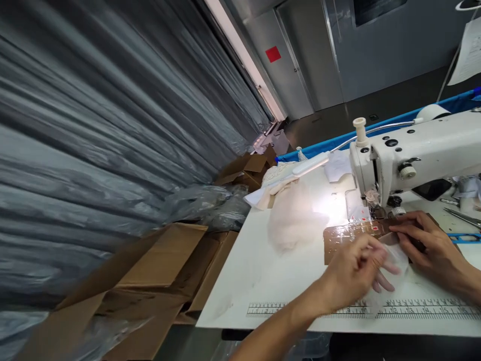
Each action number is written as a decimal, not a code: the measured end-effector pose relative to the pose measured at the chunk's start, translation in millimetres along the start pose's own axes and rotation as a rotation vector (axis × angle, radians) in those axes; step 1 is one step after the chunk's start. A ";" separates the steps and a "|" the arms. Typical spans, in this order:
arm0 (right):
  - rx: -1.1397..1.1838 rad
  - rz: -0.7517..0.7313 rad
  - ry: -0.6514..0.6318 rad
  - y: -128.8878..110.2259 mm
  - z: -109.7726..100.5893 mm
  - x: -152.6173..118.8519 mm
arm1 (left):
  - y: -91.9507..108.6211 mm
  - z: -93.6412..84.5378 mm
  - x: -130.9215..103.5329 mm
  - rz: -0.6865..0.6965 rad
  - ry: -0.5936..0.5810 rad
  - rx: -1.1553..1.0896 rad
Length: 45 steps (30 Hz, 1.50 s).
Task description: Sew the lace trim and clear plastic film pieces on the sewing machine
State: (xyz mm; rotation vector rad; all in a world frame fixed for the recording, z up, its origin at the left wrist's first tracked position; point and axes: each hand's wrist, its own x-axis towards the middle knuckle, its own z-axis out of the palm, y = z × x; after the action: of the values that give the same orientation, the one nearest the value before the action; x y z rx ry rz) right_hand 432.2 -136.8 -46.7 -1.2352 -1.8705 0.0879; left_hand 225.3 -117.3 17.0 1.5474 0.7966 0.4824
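Observation:
My left hand (358,273) is over the front of the sewing table, slightly blurred, its fingers loosely curled and apart. Beside and behind those fingers is a sheer white piece of fabric (399,258), which hangs toward the table edge. My right hand (432,240) lies with fingers extended on the fabric's far edge, just in front of the needle area. Under both hands is a brown, shiny plate (338,243) on the machine bed. The white sewing machine (424,155) stands behind, its presser foot (378,213) close to my right fingertips.
A pale sheer fabric pile (293,215) lies left of the needle under a bright light. Scissors (462,218) rest at the right. A printed ruler (263,308) runs along the front edge of the table (240,281). Open cardboard boxes (161,260) stand at left, beside a grey curtain (93,125).

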 end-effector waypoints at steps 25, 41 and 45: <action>0.482 0.461 -0.081 -9.1 -12.8 11.5 | 13.6 -23.2 18.2 -0.091 0.162 -0.131; 0.976 0.753 -0.536 -3.9 -27.5 23.9 | -16.4 -47.7 10.8 -0.186 0.223 -0.005; 0.604 0.700 -0.298 7.2 -18.5 28.5 | -28.1 -61.5 0.3 -0.147 0.331 0.280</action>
State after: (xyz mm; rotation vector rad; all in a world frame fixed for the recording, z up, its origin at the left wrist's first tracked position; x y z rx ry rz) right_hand 446.4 -118.0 -21.1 -1.4113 -1.3839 1.1753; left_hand 176.0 -75.0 -1.6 1.6716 1.2682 0.5431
